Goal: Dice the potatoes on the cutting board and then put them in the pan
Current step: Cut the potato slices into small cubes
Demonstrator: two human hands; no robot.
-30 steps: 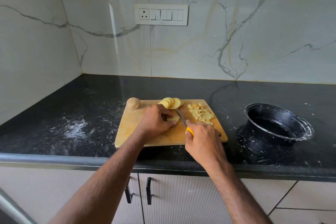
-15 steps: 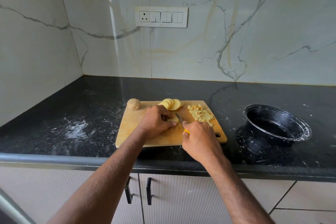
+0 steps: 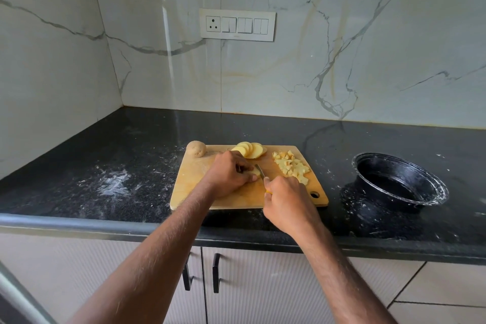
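A black stone counter (image 3: 131,144) is dusted with white powder. A wooden cutting board (image 3: 194,187) is laid on it; right of the board, a black pan (image 3: 399,181) is set.

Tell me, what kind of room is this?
Most likely a home kitchen. A black stone countertop runs below a marble wall, a wooden cutting board holds diced potato, and a black pan waits beside it.

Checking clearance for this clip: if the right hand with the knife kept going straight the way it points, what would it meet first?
Probably the potato piece held by the left hand; the right hand aims the knife up-left across the cutting board. Beyond lie the potato slices. Depth is uncertain.
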